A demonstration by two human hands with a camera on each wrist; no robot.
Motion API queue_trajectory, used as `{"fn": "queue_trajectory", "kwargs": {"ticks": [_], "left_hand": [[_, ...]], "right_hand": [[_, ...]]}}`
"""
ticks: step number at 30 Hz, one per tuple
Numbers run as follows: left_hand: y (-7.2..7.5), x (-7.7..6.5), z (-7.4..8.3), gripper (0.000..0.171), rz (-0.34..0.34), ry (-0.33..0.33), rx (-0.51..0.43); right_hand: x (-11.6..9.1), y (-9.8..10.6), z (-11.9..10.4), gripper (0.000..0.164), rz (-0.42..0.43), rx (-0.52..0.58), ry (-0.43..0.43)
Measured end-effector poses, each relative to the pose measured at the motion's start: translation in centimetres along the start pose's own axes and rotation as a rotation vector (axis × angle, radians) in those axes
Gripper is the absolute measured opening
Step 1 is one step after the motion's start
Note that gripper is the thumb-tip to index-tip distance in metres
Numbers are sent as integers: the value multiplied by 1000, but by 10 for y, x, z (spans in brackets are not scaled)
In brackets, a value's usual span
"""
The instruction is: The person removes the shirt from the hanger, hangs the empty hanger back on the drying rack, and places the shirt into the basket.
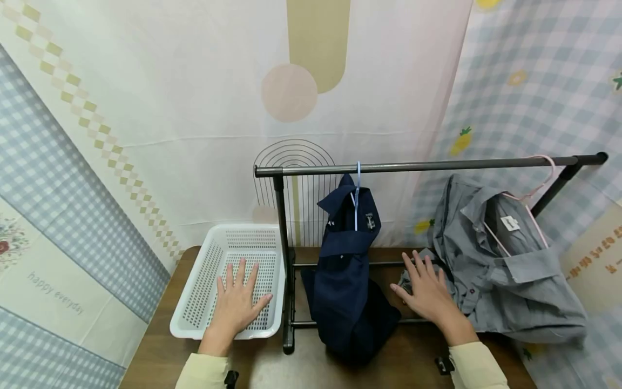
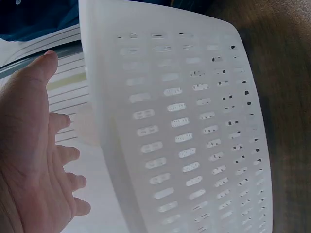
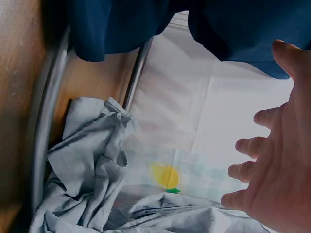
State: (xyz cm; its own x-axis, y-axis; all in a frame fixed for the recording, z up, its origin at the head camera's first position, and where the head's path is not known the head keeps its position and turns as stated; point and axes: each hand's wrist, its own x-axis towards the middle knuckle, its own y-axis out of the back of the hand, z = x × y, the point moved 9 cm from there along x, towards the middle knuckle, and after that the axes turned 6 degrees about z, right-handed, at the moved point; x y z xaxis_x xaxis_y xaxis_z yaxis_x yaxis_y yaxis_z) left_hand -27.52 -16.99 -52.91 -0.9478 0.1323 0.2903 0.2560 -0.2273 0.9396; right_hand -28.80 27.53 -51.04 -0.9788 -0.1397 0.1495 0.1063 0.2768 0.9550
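My left hand (image 1: 236,302) is spread with straight fingers over the white perforated basket (image 1: 194,329), and holds nothing. In the left wrist view the hand (image 2: 29,150) is beside the basket's side wall (image 2: 180,126). My right hand (image 1: 427,292), also empty with fingers apart, hovers between two hanging garments. To its left a navy shirt (image 1: 342,292) hangs by a light blue hanger (image 1: 358,189). A grey shirt (image 1: 525,292) on a pink hanger (image 1: 546,178) hangs to its right, with one sleeve (image 3: 92,160) bunched low by the rack's bottom bars.
A black metal rack (image 1: 427,166) with a top rail and lower bars stands on the brown wooden table (image 1: 262,362). The basket sits just left of its left post (image 1: 282,216). Patterned cloth (image 1: 194,108) hangs behind and along both sides.
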Motion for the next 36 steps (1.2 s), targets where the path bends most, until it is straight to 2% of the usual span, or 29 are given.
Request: {"fn": "queue_trajectory", "kwargs": {"ticks": [13,18,22,31,36], "left_hand": [[17,3,10,89,27,-26,-14],[30,5,17,89,38,-38,-15],[41,6,21,90,51,-50,-15],[62,11,31,89,45,-63,-39],[73,11,36,88,58,-81,-41]], "right_hand": [[1,35,-22,90,5,124,49],[1,48,-32,87,-6,257,81],[0,53,-42,84,-44,369,78],[2,62,-69,78,-123,548,61],[5,66,-86,76,-174,706,73]]}}
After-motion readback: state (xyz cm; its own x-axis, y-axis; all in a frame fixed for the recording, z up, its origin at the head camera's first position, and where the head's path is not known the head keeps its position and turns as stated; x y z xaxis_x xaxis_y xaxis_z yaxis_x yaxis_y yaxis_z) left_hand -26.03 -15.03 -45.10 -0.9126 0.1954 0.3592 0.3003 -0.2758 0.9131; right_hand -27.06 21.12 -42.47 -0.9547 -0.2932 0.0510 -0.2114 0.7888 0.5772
